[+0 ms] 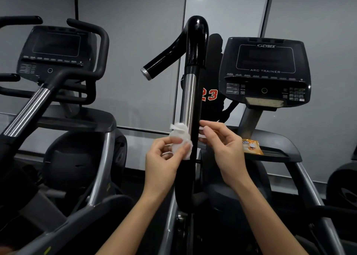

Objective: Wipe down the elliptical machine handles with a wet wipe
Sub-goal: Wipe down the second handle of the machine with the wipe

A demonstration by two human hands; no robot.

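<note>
An upright handle bar [190, 100] of the elliptical machine rises in the middle, chrome at mid height, with a glossy black grip [196, 42] curving down to the left at the top. A crumpled white wet wipe [180, 138] is wrapped behind the bar's lower black part. My left hand [164, 158] pinches the wipe on the bar's left side. My right hand [222, 144] holds the wipe's other end on the right side, where a small white edge shows between thumb and forefinger.
The machine's console [265, 71], marked Cybex Arc Trainer, stands at the right. An orange wipe packet [251, 146] lies on the ledge below it. A second machine with console [56, 51] and handles fills the left. Grey wall panels are behind.
</note>
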